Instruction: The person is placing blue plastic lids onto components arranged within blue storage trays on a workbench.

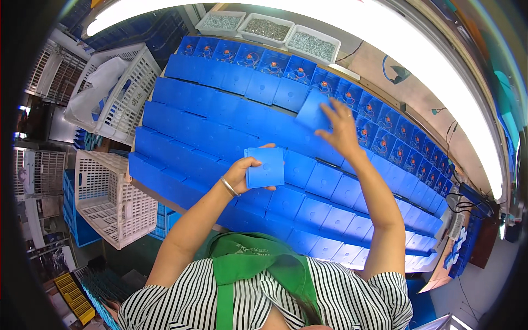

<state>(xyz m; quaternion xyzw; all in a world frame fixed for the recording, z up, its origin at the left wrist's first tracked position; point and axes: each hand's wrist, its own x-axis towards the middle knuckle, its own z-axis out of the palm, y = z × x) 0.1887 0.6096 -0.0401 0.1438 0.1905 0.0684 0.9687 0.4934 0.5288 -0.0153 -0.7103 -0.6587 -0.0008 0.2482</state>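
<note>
My left hand [240,174] is closed round a small stack of square blue covers [266,168], the thumb on top near its left edge. Farther out, my right hand [342,127] reaches over the rows of blue boxes with its fingers spread, slightly blurred. Its fingertips and thumb are at the edge of a single blue cover [312,111] in the second row from the back. Left of that cover, more blue covers [261,88] lie along the row. To the right, uncovered blue boxes [380,144] show orange parts and thin wires inside.
White trays of small metal pieces [267,28] line the back edge. White plastic crates [116,195] are stacked at the left, with a yellow crate [74,298] below. A bright tube lamp [440,71] arches over the far right. Dark cables [467,203] lie at the right end.
</note>
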